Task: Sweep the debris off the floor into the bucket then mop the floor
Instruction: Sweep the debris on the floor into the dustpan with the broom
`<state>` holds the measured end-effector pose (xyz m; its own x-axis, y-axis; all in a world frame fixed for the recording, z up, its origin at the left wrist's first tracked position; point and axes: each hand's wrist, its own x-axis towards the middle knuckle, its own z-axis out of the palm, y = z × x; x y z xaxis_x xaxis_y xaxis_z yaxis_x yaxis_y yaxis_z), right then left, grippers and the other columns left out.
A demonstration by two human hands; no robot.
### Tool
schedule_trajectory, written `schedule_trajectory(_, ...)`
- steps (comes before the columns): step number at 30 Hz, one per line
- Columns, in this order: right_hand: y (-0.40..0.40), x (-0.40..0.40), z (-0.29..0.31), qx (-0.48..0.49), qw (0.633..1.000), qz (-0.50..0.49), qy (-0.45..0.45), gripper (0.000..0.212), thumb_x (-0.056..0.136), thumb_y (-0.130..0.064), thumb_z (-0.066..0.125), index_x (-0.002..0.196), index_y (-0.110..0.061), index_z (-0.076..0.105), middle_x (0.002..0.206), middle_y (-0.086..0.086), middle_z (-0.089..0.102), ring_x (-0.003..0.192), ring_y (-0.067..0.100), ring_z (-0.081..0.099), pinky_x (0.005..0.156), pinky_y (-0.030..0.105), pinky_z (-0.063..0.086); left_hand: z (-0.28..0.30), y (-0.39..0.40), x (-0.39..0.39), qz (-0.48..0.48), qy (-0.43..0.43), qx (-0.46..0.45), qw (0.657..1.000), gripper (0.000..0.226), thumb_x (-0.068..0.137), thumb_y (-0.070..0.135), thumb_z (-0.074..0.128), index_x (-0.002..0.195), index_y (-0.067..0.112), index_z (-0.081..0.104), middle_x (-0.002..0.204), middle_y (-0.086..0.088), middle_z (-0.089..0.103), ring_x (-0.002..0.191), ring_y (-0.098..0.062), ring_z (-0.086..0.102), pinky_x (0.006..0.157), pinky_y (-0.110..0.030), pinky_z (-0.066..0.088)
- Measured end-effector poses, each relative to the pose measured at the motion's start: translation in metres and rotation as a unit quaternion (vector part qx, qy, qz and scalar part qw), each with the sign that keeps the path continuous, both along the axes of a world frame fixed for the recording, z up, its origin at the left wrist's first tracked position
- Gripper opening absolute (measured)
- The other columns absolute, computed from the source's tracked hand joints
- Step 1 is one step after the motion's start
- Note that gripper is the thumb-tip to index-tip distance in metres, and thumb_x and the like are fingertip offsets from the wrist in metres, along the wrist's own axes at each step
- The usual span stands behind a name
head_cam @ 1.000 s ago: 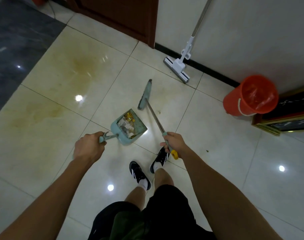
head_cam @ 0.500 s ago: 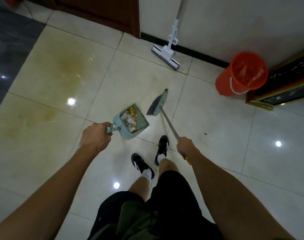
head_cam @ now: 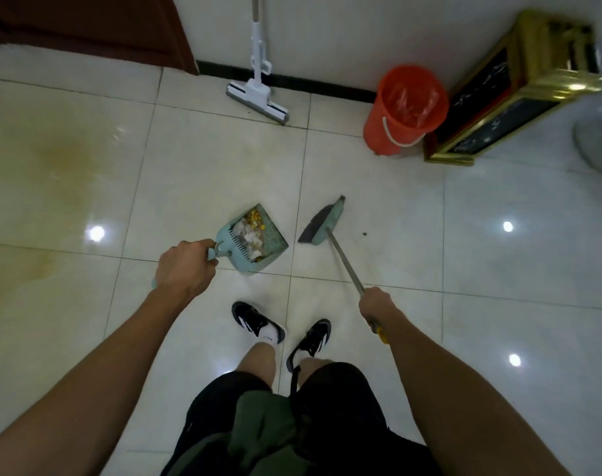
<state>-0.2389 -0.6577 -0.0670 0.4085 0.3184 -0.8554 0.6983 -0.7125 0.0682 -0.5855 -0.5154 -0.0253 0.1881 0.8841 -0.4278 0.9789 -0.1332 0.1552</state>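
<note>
While my left hand [head_cam: 184,267] grips the handle of the pale green plastic dustpan [head_cam: 253,240] full of debris, my right hand [head_cam: 376,309] clenches the metal-handled green broom [head_cam: 321,223]. Near the wall stand the orange plastic bucket [head_cam: 407,109] and the white sponge mop [head_cam: 258,97].

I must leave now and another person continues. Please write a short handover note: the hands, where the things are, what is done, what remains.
Left hand grips the dustpan handle; the pan holds swept debris.
Right hand grips the broom handle.
Orange bucket stands by the wall; mop leans on the wall beside it.
Done: most debris is in the pan.
Left: one speck beside the broom, emptying the pan into the bucket, mopping the yellowish stain.
</note>
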Motion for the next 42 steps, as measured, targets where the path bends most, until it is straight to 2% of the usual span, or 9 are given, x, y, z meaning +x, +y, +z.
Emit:
schedule_trajectory(3,-0.032,0.027,0.007,-0.006,0.999,-0.053,0.002,0.020,0.093,0.003,0.050,0.110,0.005,0.060,0.071,0.012,0.062,0.049,0.022,0.060,0.035,0.027,0.045,-0.002,-0.009,0.029,-0.031,0.000,0.002,1.000,0.012,0.088,0.029,0.068,0.100,0.029,0.069,0.082,-0.007,0.069,0.075,-0.034,0.064,0.063,-0.034,0.047)
schedule_trajectory(7,-0.063,0.062,0.016,0.041,0.992,-0.118,0.032,0.023,0.098,0.000,0.042,0.113,0.005,0.060,0.086,0.021,0.067,0.070,0.035,0.067,0.069,0.045,0.061,-0.004,-0.021,0.067,-0.057,0.004,0.007,0.998,0.012,0.087,0.029,0.068,0.099,0.030,0.069,0.084,-0.008,0.070,0.076,-0.035,0.064,0.061,-0.032,0.040)
schedule_trajectory(12,-0.106,0.099,0.027,0.115,0.977,-0.170,0.063,0.028,0.103,-0.009,0.037,0.120,-0.004,0.059,0.078,0.015,0.061,0.054,0.024,0.057,0.043,0.028,0.050,0.000,-0.031,0.109,-0.086,0.010,-0.008,0.996,0.012,0.088,0.027,0.065,0.099,0.030,0.068,0.086,-0.009,0.069,0.079,-0.035,0.064,0.062,-0.033,0.041)
schedule_trajectory(15,-0.129,0.107,0.027,0.161,0.969,-0.179,0.058,0.031,0.104,-0.018,0.036,0.121,-0.009,0.060,0.082,0.011,0.061,0.056,0.021,0.056,0.042,0.027,0.050,0.006,-0.034,0.132,-0.104,0.014,-0.014,0.994,0.011,0.089,0.026,0.063,0.099,0.030,0.068,0.088,-0.008,0.069,0.079,-0.034,0.062,0.063,-0.033,0.042)
schedule_trajectory(18,-0.146,0.108,0.023,0.188,0.964,-0.186,0.016,0.037,0.103,-0.030,0.039,0.133,-0.014,0.054,0.101,0.010,0.065,0.069,0.025,0.065,0.052,0.039,0.060,0.011,-0.037,0.150,-0.115,0.022,-0.022,0.993,0.009,0.089,0.024,0.063,0.096,0.029,0.066,0.089,-0.007,0.069,0.075,-0.031,0.058,0.063,-0.033,0.041)
schedule_trajectory(21,-0.155,0.111,0.015,0.198,0.945,-0.259,0.015,0.038,0.097,-0.024,0.050,0.131,-0.011,0.058,0.096,0.004,0.062,0.071,0.024,0.066,0.056,0.043,0.062,0.015,-0.039,0.162,-0.120,0.026,-0.019,0.992,0.009,0.089,0.023,0.062,0.096,0.027,0.067,0.088,-0.007,0.068,0.080,-0.034,0.061,0.064,-0.033,0.042)
schedule_trajectory(26,-0.153,0.127,0.010,0.196,0.959,-0.185,-0.081,0.032,0.096,-0.022,0.054,0.125,-0.013,0.062,0.104,0.011,0.067,0.091,0.030,0.066,0.078,0.035,0.056,0.011,-0.038,0.168,-0.130,0.036,-0.013,0.991,0.011,0.090,0.024,0.060,0.099,0.027,0.067,0.087,-0.006,0.067,0.074,-0.031,0.058,0.064,-0.033,0.044)
schedule_trajectory(32,-0.140,0.125,-0.004,0.141,0.971,-0.159,-0.107,0.019,0.093,-0.015,0.056,0.110,-0.008,0.060,0.103,0.012,0.066,0.091,0.030,0.065,0.070,0.029,0.046,0.002,-0.024,0.168,-0.155,0.052,-0.019,0.986,0.011,0.091,0.027,0.061,0.101,0.028,0.067,0.087,-0.007,0.066,0.078,-0.033,0.062,0.066,-0.035,0.047)
schedule_trajectory(42,-0.126,0.055,-0.019,0.125,0.974,-0.180,-0.059,0.023,0.093,-0.016,0.055,0.114,-0.009,0.060,0.105,0.009,0.066,0.089,0.026,0.064,0.071,0.029,0.046,-0.011,0.006,0.159,-0.171,0.041,-0.015,0.984,0.007,0.090,0.025,0.061,0.095,0.026,0.066,0.078,-0.004,0.061,0.069,-0.031,0.055,0.063,-0.034,0.041)
